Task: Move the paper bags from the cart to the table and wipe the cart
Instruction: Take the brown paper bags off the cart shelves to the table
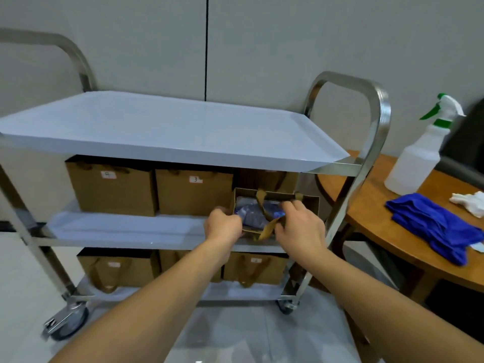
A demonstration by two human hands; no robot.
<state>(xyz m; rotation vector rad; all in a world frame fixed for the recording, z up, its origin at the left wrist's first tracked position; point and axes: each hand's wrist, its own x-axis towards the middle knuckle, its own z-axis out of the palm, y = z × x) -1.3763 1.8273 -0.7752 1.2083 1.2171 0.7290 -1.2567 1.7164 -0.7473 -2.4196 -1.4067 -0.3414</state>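
1. Both hands, the left hand [224, 224] and the right hand [298, 226], are gripping the open paper bag [310, 205] at the middle shelf's front edge.
2. Lifting by both handles [262, 203] is keeping it level.
3. The table [366, 205] is waiting at three o'clock of the cart [167, 132].

A pale grey wall [262, 43] fills the back of the room — flat panels, split by one thin dark vertical seam [207, 48]. The floor [15, 271] is light and smooth, with a faint sheen near the bottom of the view. At the right something dark [468, 142], perhaps a chair, stands against the wall — too blurred to tell. The light is even and soft, with only weak shadows on the wall.
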